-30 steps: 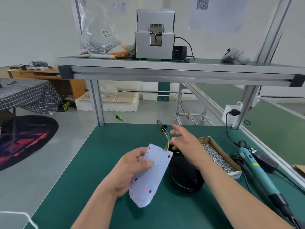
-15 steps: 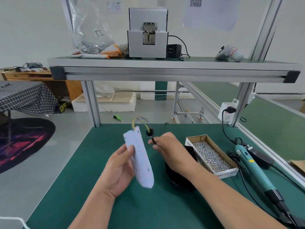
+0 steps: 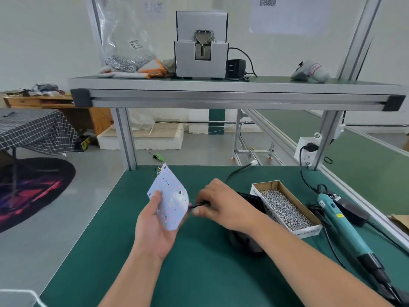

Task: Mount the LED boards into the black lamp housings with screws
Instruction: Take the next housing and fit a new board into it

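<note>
Left hand [image 3: 155,227] cups the white LED board [image 3: 171,200] from below, thumb pressed on its face, the board tilted up above the green tabletop [image 3: 199,273]. Right hand [image 3: 223,204] pinches a thin black cable [image 3: 200,204] at the board's right edge. Behind the right wrist the black lamp housing [image 3: 249,198] lies on the tabletop, partly hidden, just beside a cardboard box of screws [image 3: 307,233]; a teal screwdriver [image 3: 340,227] lies farther right.

Small assembly workshop. Green-matted workbench [image 3: 199,273] on aluminium framing; box of screws [image 3: 285,208], electric screwdriver [image 3: 340,227]. Screw feeder [image 3: 201,44] on upper shelf [image 3: 232,89].
</note>
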A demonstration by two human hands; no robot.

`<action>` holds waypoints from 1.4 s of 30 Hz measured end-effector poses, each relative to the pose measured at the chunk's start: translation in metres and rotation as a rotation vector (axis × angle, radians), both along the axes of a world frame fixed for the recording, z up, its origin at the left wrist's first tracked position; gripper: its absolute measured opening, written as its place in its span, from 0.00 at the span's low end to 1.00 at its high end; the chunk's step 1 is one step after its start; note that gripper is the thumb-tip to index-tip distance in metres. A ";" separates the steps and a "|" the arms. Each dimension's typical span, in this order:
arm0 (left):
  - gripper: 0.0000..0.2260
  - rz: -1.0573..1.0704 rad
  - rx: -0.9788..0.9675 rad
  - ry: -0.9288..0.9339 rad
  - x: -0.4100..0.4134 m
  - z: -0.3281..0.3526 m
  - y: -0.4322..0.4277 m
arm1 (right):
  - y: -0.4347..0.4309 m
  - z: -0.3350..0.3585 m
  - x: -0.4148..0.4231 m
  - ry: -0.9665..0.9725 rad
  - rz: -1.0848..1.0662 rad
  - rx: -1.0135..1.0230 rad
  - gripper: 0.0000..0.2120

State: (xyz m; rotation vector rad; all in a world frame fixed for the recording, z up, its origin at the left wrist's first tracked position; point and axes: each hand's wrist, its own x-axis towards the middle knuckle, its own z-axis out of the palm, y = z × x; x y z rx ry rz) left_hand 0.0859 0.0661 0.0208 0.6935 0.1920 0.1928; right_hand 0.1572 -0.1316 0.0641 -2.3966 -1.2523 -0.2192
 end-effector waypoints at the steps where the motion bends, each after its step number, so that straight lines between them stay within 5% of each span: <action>1: 0.16 0.029 -0.019 0.001 0.000 0.000 0.000 | -0.003 0.005 0.003 -0.013 0.010 0.007 0.14; 4: 0.13 0.078 -0.049 0.005 -0.001 0.004 0.001 | -0.009 0.013 0.017 -0.107 -0.028 -0.021 0.03; 11: 0.08 0.016 -0.242 0.008 -0.011 0.017 0.008 | -0.050 0.005 0.063 -0.168 -0.527 0.037 0.02; 19: 0.07 -0.097 -0.103 0.084 -0.006 0.013 0.011 | -0.121 -0.002 0.076 0.004 -0.774 0.143 0.06; 22: 0.06 -0.088 -0.061 0.108 -0.005 0.010 0.005 | -0.134 -0.004 0.067 -0.022 -0.784 0.124 0.07; 30: 0.16 -0.204 0.022 0.176 -0.007 0.004 -0.017 | -0.111 0.019 0.028 0.150 -0.632 0.629 0.15; 35: 0.17 -0.275 0.104 0.227 -0.006 0.004 -0.028 | -0.093 0.004 0.011 0.561 -0.404 1.052 0.15; 42: 0.19 -0.370 0.146 0.231 -0.003 0.005 -0.042 | -0.094 -0.026 0.001 0.395 -0.412 0.796 0.07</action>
